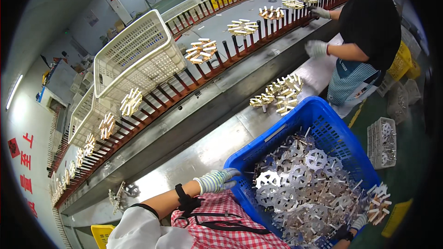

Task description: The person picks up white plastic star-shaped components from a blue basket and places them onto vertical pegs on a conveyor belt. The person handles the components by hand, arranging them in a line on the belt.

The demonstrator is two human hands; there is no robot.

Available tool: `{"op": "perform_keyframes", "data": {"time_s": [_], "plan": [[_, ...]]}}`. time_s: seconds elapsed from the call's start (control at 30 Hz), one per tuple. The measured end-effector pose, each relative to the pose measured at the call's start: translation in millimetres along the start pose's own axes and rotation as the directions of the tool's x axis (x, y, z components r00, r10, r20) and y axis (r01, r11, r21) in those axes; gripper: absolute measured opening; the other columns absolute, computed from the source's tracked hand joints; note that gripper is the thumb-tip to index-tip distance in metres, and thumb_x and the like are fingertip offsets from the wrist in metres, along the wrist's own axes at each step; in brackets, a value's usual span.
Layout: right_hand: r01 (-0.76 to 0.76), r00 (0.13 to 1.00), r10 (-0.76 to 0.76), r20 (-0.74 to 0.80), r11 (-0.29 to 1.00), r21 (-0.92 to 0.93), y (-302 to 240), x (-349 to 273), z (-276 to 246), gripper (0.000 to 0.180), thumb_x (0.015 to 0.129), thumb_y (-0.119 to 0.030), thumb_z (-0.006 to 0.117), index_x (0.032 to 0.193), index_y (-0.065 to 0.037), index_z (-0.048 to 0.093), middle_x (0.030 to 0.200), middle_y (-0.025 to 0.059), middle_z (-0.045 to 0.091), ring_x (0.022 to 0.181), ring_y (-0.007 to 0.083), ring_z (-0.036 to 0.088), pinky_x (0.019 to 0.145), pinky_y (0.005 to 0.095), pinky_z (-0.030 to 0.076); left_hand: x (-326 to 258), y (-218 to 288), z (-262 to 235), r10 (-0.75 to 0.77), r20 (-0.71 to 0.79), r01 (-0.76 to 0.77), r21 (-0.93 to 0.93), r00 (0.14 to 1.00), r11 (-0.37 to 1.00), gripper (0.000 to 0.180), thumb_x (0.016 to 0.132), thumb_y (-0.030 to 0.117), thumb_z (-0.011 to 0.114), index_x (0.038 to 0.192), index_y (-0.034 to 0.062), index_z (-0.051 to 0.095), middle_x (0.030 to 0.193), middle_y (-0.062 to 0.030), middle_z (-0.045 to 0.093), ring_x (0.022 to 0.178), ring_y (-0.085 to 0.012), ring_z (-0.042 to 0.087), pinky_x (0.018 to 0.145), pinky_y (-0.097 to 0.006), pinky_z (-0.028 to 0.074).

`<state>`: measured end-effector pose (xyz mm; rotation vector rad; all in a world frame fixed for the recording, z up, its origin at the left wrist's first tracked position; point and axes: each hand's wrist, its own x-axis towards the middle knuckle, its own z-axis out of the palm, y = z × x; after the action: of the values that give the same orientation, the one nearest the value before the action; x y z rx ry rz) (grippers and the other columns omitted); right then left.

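Observation:
My left hand [216,181], in a striped knit glove, is at the near-left corner of a blue plastic basket [273,134], its fingers closed over the rim. My right hand [359,222], also gloved and partly hidden at the lower right, holds a round gold-coloured metal part with white pegs [379,204] just outside the basket's right side. Inside the basket lies a heap of silver toothed discs [295,180], many with pegs. Beyond the basket, a small pile of gold pegged parts [281,93] rests on the metal worktop [221,133].
A curved line of dark upright posts [182,82] on a rusty rail carries several gold parts. White crates [134,60] stand behind it. At the right a co-worker [369,23] reaches gloved hands toward the posts. Silver parts [119,196] lie at the left; a white crate [382,143] sits right.

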<state>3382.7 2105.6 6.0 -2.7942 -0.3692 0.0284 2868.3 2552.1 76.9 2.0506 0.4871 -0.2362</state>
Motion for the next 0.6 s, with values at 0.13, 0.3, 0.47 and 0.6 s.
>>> {"op": "perform_keyframes", "data": {"time_s": [0.13,0.3,0.47,0.6], "plan": [[-0.098,0.987,-0.042,0.157,0.615,0.783,-137.2,-52.5,-12.3,0.055,0.086,-0.037,0.054,0.133,-0.01,0.049,0.125,0.01,0.057,0.084,0.014,0.052,0.072,0.0287,0.045,9.1,0.2,-0.7,0.131,-0.002,-0.13,-0.108,0.991,0.986,0.046,0.096,0.029,0.051,0.132,0.0016,0.043,0.129,-0.0187,0.05,0.12,-0.0328,0.049,0.102,-0.039,0.039],[-0.565,0.748,-0.511,0.423,-0.156,0.81,-317.3,-160.6,-7.0,0.053,0.088,-0.036,0.052,0.133,-0.01,0.049,0.125,0.0101,0.056,0.082,0.0126,0.051,0.071,0.0274,0.045,-0.8,23.2,-6.6,0.242,-0.128,-0.272,-0.356,0.962,0.894,0.049,0.095,0.027,0.054,0.136,0.0036,0.041,0.13,-0.0145,0.051,0.121,-0.0251,0.048,0.103,-0.037,0.038],[-0.861,0.412,-0.801,0.434,-0.186,0.474,-403.7,-262.5,24.5,0.051,0.09,-0.035,0.05,0.134,-0.009,0.048,0.126,0.0103,0.056,0.08,0.0112,0.05,0.069,0.0261,0.044,-37.3,-15.9,-25.3,0.228,-0.437,-0.454,-0.531,0.87,0.715,0.08,0.087,0.042,0.066,0.145,0.0041,0.027,0.134,-0.0107,0.048,0.123,-0.0223,0.047,0.105,-0.036,0.035],[-0.902,0.27,-0.864,0.424,-0.072,0.426,-431.4,-321.9,35.3,0.05,0.091,-0.034,0.049,0.134,-0.009,0.048,0.127,0.0104,0.055,0.078,0.0101,0.05,0.068,0.0251,0.044,-92.6,-26.1,-39.5,0.232,-0.531,-0.53,-0.521,0.815,0.669,0.073,0.082,0.044,0.069,0.137,0.0059,0.041,0.133,-0.0105,0.049,0.123,-0.0232,0.046,0.104,-0.038,0.037]]}}
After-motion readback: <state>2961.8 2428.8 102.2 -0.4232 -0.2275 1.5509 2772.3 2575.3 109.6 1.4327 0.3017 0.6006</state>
